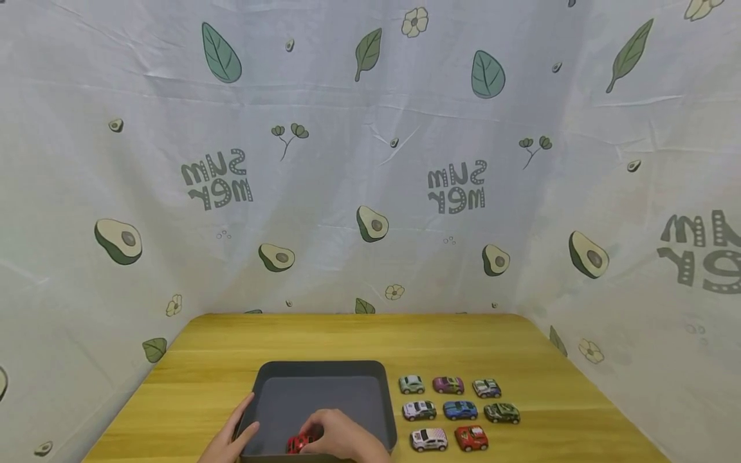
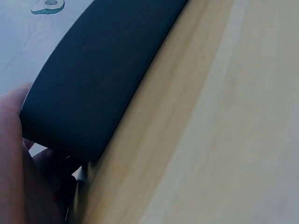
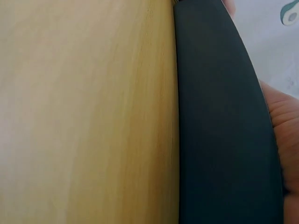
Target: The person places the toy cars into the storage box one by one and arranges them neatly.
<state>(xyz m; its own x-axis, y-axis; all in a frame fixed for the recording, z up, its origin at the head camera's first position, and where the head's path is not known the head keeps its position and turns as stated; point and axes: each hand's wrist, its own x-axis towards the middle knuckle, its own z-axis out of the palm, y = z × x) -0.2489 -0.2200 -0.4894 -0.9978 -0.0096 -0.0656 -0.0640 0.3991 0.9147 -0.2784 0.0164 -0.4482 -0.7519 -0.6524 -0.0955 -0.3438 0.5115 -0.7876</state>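
Note:
Inside the dark grey tray (image 1: 324, 399), near its front left, my right hand (image 1: 343, 435) pinches a small red toy car (image 1: 294, 444) between thumb and fingers. The hand hides part of that car. At the tray's front left corner, my left hand (image 1: 224, 444) holds the side wall, its thumb at the inner side and its fingers along the outside. In the left wrist view the left hand (image 2: 11, 154) is partly hidden behind the tray wall (image 2: 98, 74). In the right wrist view the tray wall (image 3: 219, 121) covers much of the right hand (image 3: 285, 126).
Right of the tray, several toy cars stand in rows on the wooden table (image 1: 556, 411). They include a blue car (image 1: 460, 410), a purple car (image 1: 448, 384), a white car (image 1: 429, 439) and another red car (image 1: 471, 438). A printed curtain (image 1: 324, 193) hangs behind the table.

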